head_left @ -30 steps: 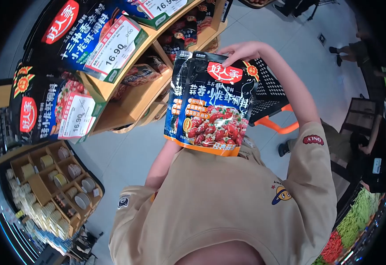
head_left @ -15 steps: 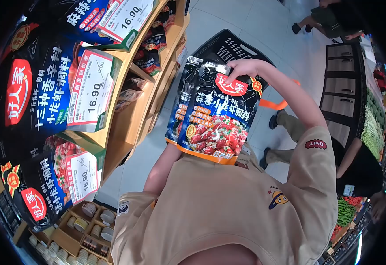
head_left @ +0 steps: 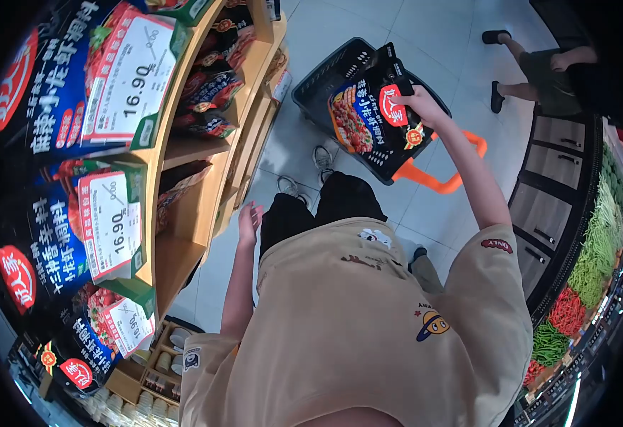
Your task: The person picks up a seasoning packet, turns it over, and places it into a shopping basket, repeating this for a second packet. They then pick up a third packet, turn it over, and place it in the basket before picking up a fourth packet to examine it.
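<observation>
My right hand (head_left: 423, 107) pinches the top end of a black-and-blue crayfish seasoning packet (head_left: 372, 117). A second packet edge shows behind it. The packet is tilted sideways over a dark plastic shopping basket (head_left: 318, 82), overlapping its inside in this view. My left hand (head_left: 250, 222) hangs beside my body near the wooden shelf, fingers loosely apart, with nothing in it. The basket's orange handle (head_left: 443, 186) lies folded toward my right side.
On my left stands a wooden shelf (head_left: 176, 263) with seasoning packets and price tags (head_left: 130, 89). My shoes (head_left: 323, 158) are close to the basket. Another person's legs (head_left: 521, 89) are at the upper right. Vegetables (head_left: 589, 256) line a dark counter along the right.
My right hand has carried the packets from in front of my chest out over the basket, turning them sideways. My left hand has let go and dropped to my side.
</observation>
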Motion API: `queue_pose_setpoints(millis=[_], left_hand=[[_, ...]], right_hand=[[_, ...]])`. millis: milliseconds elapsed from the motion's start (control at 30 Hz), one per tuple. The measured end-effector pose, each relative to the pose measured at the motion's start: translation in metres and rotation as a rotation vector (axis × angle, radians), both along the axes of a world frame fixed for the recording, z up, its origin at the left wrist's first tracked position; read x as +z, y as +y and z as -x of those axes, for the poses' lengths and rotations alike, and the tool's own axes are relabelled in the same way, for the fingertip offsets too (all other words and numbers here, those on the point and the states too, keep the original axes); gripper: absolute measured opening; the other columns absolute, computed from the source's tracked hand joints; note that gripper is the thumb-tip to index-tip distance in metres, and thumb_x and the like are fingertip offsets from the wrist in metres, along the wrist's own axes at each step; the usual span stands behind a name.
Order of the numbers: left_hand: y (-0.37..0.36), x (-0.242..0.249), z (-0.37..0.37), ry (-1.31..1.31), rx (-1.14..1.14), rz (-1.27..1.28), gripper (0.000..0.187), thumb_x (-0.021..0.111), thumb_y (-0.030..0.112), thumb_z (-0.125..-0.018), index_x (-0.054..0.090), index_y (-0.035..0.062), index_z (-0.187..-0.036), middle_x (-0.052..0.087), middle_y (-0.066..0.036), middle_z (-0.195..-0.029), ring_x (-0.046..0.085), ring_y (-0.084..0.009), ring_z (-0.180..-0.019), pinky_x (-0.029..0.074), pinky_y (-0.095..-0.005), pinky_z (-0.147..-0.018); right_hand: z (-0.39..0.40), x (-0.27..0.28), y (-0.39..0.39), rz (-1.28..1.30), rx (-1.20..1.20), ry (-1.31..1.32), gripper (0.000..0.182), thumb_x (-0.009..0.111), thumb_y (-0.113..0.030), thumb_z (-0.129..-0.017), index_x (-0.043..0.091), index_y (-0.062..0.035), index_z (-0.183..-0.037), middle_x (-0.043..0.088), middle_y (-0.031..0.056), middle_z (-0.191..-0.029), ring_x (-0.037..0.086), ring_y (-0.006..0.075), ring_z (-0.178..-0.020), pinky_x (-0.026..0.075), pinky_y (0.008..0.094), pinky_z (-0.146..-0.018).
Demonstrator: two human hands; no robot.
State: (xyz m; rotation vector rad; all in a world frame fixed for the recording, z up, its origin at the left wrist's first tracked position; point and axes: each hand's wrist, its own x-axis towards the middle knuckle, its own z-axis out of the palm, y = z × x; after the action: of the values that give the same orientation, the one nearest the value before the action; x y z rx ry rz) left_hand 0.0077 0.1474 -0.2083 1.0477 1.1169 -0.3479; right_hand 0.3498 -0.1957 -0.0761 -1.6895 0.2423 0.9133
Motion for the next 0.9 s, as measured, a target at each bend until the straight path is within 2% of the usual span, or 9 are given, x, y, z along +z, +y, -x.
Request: queue_pose_setpoints(millis=[67,133,200,333,400,467,500,600,900], left_hand=[[0.002,0.003,0.015,0.02,-0.047,-0.106,0.032,0.041,0.032,-0.082,0.048,0.0093,-0.102,0.057,-0.007,-0.09,0.053,-0.0122,-0.081,0.039,-0.0203,-0.065],[0.001,0.005,0.03,0.119,-0.022,-0.146,0.028,0.041,0.03,-0.082,0.049,0.0096,-0.1,0.057,-0.006,-0.087,0.054,-0.0118,-0.076,0.039,-0.0206,-0.063],[-0.003,0.01,0.049,0.212,-0.016,-0.205,0.027,0.042,0.029,-0.082,0.05,0.0095,-0.099,0.058,-0.005,-0.085,0.054,-0.0112,-0.075,0.039,-0.0205,-0.061],[-0.023,0.035,0.08,0.416,-0.094,-0.234,0.026,0.042,0.028,-0.083,0.05,0.0076,-0.097,0.058,-0.006,-0.08,0.054,-0.0107,-0.069,0.037,-0.0192,-0.056],[-0.032,0.045,0.101,0.467,-0.098,-0.213,0.026,0.043,0.027,-0.083,0.05,0.0064,-0.097,0.059,-0.007,-0.078,0.054,-0.0105,-0.068,0.037,-0.0187,-0.054],[-0.042,0.055,0.114,0.548,-0.093,-0.214,0.026,0.043,0.027,-0.082,0.051,0.0058,-0.096,0.059,-0.008,-0.077,0.055,-0.0105,-0.067,0.038,-0.0183,-0.052],[-0.045,0.055,0.125,0.615,-0.084,-0.191,0.026,0.044,0.027,-0.082,0.051,0.0056,-0.096,0.059,-0.008,-0.077,0.055,-0.0106,-0.066,0.038,-0.0182,-0.051],[-0.06,0.069,0.136,0.749,-0.114,-0.19,0.027,0.043,0.027,-0.082,0.051,0.0051,-0.095,0.059,-0.008,-0.077,0.055,-0.011,-0.063,0.039,-0.0179,-0.049],[-0.071,0.067,0.139,0.859,-0.153,-0.083,0.03,0.04,0.027,-0.081,0.049,0.0051,-0.099,0.059,-0.009,-0.077,0.056,-0.0116,-0.064,0.04,-0.0183,-0.053]], right_hand=[[-0.011,-0.038,-0.012,0.023,-0.099,-0.057,0.023,0.058,-0.004,-0.069,0.051,0.0037,-0.09,0.058,0.0107,-0.083,0.058,0.0151,-0.07,0.048,0.0272,-0.064],[-0.024,-0.088,-0.022,0.218,-0.223,-0.155,0.022,0.058,-0.002,-0.068,0.052,0.0047,-0.088,0.058,0.0109,-0.081,0.058,0.0162,-0.068,0.047,0.0276,-0.062],[-0.035,-0.172,-0.048,0.106,-0.297,-0.15,0.016,0.057,-0.003,-0.067,0.056,0.005,-0.081,0.059,0.0106,-0.074,0.057,0.0164,-0.067,0.045,0.0282,-0.058],[-0.037,-0.261,-0.059,0.436,-0.262,-0.359,0.018,0.06,-0.009,-0.065,0.057,0.0028,-0.079,0.06,0.014,-0.073,0.058,0.0215,-0.068,0.043,0.0311,-0.063],[-0.036,-0.3,-0.063,0.577,-0.2,-0.194,0.02,0.06,-0.008,-0.067,0.057,0.0003,-0.085,0.06,0.0117,-0.077,0.057,0.0194,-0.071,0.043,0.0305,-0.064],[-0.028,-0.335,-0.058,0.749,-0.172,-0.271,0.024,0.061,-0.017,-0.067,0.056,0.0045,-0.077,0.057,0.0212,-0.075,0.056,0.0321,-0.074,0.043,0.0357,-0.066],[-0.018,-0.365,-0.052,0.755,-0.218,-0.295,0.026,0.061,-0.019,-0.067,0.056,0.0051,-0.076,0.056,0.0229,-0.074,0.055,0.0345,-0.075,0.042,0.0375,-0.067],[-0.007,-0.398,-0.043,0.9,-0.204,-0.108,0.025,0.059,-0.018,-0.068,0.056,0.0052,-0.074,0.056,0.023,-0.076,0.054,0.0339,-0.078,0.043,0.0374,-0.068],[0.028,-0.518,-0.046,0.966,-0.131,0.073,0.027,0.056,-0.022,-0.071,0.057,0.003,-0.08,0.056,0.0215,-0.083,0.054,0.032,-0.083,0.042,0.0352,-0.072]])
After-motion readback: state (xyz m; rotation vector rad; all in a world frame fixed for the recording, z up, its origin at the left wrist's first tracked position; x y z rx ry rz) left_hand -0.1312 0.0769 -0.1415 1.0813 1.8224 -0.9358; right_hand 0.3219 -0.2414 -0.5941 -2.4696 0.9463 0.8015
